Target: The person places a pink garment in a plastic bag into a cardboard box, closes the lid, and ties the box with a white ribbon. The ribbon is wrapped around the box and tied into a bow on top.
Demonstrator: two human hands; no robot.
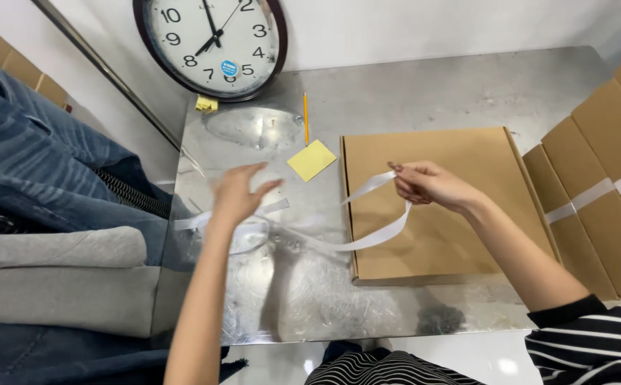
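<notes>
— While the right hand (424,185) pinches the white ribbon (378,239) above the flat cardboard box (467,235), why so high?

— Keeps it taut; the left hand (235,196), fingers spread, hovers over the tabletop (410,93).

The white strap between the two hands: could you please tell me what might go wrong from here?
The white strap sags in a loose loop from the right hand toward the blurred left hand; it could twist or tangle. It trails near the yellow sticky note and the pencil and might sweep them across the metal table. The flat cardboard box sits free and could slide if the strap catches it.
</notes>
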